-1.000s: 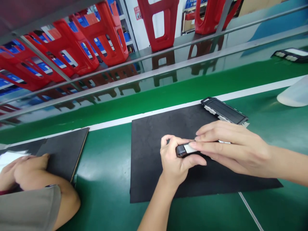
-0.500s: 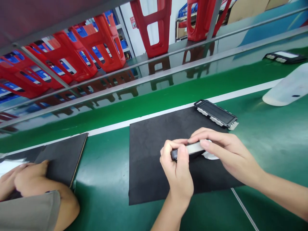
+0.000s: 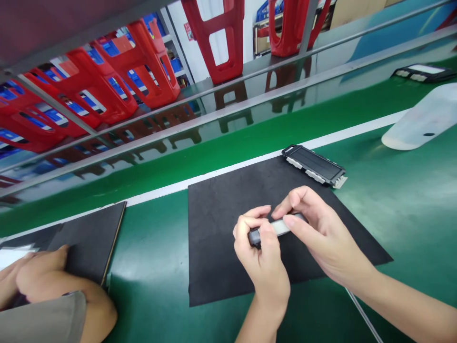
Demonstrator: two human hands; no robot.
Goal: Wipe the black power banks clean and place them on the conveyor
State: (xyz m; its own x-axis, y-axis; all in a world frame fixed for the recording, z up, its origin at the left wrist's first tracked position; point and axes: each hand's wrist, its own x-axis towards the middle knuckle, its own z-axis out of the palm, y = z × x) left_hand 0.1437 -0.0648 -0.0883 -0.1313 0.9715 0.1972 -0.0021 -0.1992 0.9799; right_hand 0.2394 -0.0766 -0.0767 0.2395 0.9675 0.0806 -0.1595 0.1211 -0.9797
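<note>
Fingers of the left hand [image 3: 266,264] curl around one end of a small black case [image 3: 280,227], thumb against its pale edge; the right hand [image 3: 328,240] grips the other end between thumb and fingertips. Edge up, the case is above a dark mat [image 3: 221,243] on a green table [image 3: 153,267]. Leftward, a co-worker's forearm [image 3: 80,290] shows beside another mat [image 3: 93,243]. Near the dark mat's far right corner lies a second black case [image 3: 316,164], with a translucent container [image 3: 414,126] farther right. Red plastic stools [image 3: 226,74] show beyond.
</note>
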